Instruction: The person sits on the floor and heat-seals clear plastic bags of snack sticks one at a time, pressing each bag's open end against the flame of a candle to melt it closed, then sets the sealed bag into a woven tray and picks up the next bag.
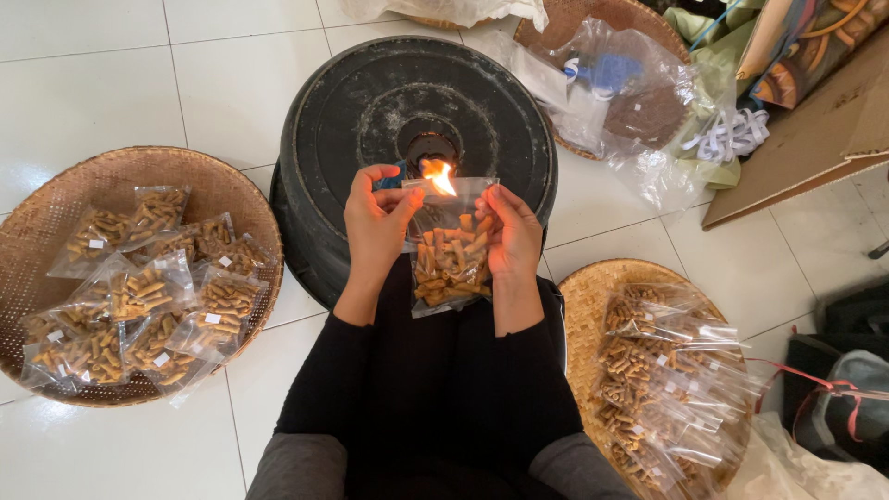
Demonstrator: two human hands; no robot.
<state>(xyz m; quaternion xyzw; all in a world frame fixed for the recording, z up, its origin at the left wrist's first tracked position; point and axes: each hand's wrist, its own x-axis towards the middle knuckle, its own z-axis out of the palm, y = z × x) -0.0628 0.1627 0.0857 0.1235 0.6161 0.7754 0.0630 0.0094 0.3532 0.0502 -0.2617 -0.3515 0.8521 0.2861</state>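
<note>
A snack bag (450, 255) is held upright, pinched at its 2 upper corners by the left hand (375, 231) and right hand (509, 236), its top edge at the flame (440, 176) above the black tub (417, 120).

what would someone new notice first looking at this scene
The small flame at the centre, above an upturned black tub, licks the top edge of a clear snack bag held up by the left hand and the right hand. On either side sit woven trays: the left tray holds filled bags spread out, the right tray a dense pile of them.
</note>
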